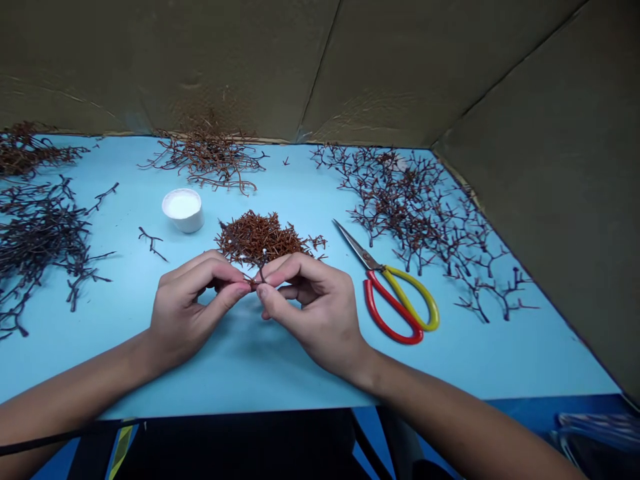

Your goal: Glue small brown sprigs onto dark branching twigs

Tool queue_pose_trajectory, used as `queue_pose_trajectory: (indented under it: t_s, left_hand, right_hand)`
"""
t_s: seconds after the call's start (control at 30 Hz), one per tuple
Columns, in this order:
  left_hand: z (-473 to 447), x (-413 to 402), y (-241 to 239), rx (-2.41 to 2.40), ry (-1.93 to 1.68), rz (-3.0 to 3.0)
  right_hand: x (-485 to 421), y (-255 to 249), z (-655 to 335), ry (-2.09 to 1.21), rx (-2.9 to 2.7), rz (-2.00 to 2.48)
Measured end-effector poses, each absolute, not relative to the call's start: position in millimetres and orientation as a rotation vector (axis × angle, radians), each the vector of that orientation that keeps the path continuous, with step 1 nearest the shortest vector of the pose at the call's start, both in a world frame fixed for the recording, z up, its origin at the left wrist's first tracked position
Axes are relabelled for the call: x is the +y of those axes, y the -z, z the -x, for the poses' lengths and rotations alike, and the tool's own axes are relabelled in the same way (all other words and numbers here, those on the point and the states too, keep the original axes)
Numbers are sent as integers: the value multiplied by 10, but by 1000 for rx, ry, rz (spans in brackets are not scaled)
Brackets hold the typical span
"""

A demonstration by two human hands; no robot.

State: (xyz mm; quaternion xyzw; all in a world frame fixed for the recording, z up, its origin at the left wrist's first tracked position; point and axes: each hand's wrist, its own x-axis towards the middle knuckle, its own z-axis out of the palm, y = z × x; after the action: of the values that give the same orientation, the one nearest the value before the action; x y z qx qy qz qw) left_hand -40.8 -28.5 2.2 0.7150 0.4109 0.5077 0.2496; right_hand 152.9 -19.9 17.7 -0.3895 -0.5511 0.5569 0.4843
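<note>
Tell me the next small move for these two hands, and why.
Probably snap a short piece off the twig. The left hand and right hand both pinch it at their tips, just in front of the heap of short brown pieces, while the scissors lie untouched to the right.

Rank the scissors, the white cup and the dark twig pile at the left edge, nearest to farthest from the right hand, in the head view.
From the right hand, pinching the brown twig cluster:
1. Scissors, just to its right.
2. White cup, back left, beyond the left hand.
3. Dark twig pile, at the far left edge.
</note>
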Motion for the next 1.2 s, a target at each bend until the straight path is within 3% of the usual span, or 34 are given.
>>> queue_pose_trajectory:
  t_s: [0.47,1.2]
  left_hand:
    - [420,-165,-105,1196,-1379,-1243]
    - [475,-181,-141,1121,-1335,-1390]
  right_hand:
    - [-59,-117,-1604,-1407,-1244,987]
    - [-133,-151,-1637,-1030,-1598,993]
